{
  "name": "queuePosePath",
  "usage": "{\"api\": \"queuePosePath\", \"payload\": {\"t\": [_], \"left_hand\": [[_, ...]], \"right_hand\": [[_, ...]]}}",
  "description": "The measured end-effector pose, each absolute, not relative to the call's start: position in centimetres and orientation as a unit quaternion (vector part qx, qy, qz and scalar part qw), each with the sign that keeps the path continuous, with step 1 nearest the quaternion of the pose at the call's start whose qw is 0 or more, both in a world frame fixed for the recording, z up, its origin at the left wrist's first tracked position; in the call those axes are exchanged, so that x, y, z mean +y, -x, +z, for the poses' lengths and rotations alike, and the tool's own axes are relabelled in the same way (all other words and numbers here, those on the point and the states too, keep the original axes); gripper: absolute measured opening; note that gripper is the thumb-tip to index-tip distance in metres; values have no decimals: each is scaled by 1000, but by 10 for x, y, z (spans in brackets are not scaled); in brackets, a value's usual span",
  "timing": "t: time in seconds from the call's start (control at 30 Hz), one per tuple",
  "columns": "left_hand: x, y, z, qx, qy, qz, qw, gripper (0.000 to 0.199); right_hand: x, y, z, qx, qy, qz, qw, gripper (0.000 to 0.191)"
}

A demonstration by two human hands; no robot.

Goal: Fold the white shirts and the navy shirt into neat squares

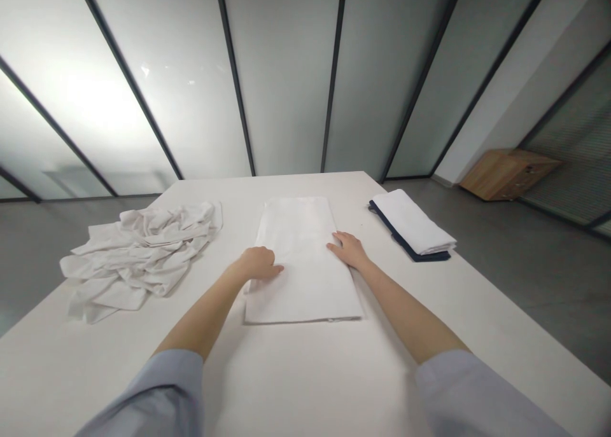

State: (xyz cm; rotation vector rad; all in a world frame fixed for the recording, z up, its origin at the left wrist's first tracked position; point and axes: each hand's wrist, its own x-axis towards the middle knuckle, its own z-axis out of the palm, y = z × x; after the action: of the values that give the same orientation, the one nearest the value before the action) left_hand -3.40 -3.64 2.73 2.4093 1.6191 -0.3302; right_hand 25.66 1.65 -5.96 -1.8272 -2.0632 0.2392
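Note:
A folded white cloth [303,291] lies flat as a long rectangle in the middle of the white table [305,373]. At its left edge, my left hand [260,263] rests with curled fingers and the thumb pointing inward over the cloth; whether it pinches any fabric is hidden. My right hand [349,249] touches the right edge of the same cloth, its fingers apart and nothing held.
A crumpled heap of white cloth [147,252] lies on the table's left side. On the right, a folded white cloth [413,221] rests on a dark blue one [432,257]. A wooden cabinet [506,173] stands on the floor beyond, at right.

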Motion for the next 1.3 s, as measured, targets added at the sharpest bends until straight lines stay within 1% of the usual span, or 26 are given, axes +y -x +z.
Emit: {"api": "queuePosePath", "payload": {"t": [0.1, 0.13, 0.17, 0.2, 0.23, 0.33, 0.37, 0.43, 0.5, 0.6, 0.7, 0.8, 0.9, 1.0, 1.1, 1.17, 1.23, 1.3], "left_hand": [[-32, 40, 34, 477, -822, -124, 286, 38], [-31, 41, 33, 460, -819, -110, 324, 36], [-30, 41, 30, 455, -820, -86, 336, 35], [-29, 40, 25, 467, -822, -53, 322, 34], [-28, 39, 19, 493, -823, -11, 281, 33], [-18, 40, -6, 583, -795, 136, 96, 32], [-15, 42, -14, 603, -778, 171, 48, 34], [-7, 47, -28, 639, -741, 206, -9, 42], [-2, 53, -36, 684, -703, 192, -19, 53], [2, 58, -41, 727, -674, 128, 10, 64], [3, 58, -42, 723, -684, 96, 31, 65], [4, 56, -42, 712, -694, 96, 52, 61], [6, 57, -42, 700, -700, 117, 78, 56], [9, 59, -42, 680, -702, 169, 125, 53], [12, 59, -43, 641, -677, 271, 237, 48], [13, 58, -45, 613, -636, 338, 325, 49], [13, 56, -45, 595, -588, 375, 400, 57], [13, 54, -44, 578, -546, 399, 457, 73]], "right_hand": [[17, -260, -64, -733, 639, 89, 214, 42], [17, -260, -65, -733, 638, 89, 220, 40], [18, -261, -65, -732, 637, 87, 224, 39], [18, -261, -66, -732, 637, 84, 226, 39], [18, -261, -66, -732, 637, 81, 227, 38], [16, -260, -65, -734, 637, 72, 223, 39], [16, -259, -64, -734, 640, 69, 219, 40], [14, -257, -62, -724, 655, 61, 205, 42], [13, -255, -60, -710, 677, 52, 186, 44], [12, -253, -58, -697, 697, 47, 162, 48], [12, -251, -57, -693, 703, 51, 152, 49], [12, -251, -58, -690, 704, 54, 157, 47], [12, -251, -59, -683, 705, 59, 180, 44], [14, -251, -59, -671, 704, 79, 218, 41], [16, -251, -58, -646, 703, 128, 269, 38], [17, -251, -59, -631, 686, 181, 314, 35], [19, -251, -61, -615, 660, 241, 357, 33], [20, -251, -62, -598, 634, 300, 388, 32]]}}
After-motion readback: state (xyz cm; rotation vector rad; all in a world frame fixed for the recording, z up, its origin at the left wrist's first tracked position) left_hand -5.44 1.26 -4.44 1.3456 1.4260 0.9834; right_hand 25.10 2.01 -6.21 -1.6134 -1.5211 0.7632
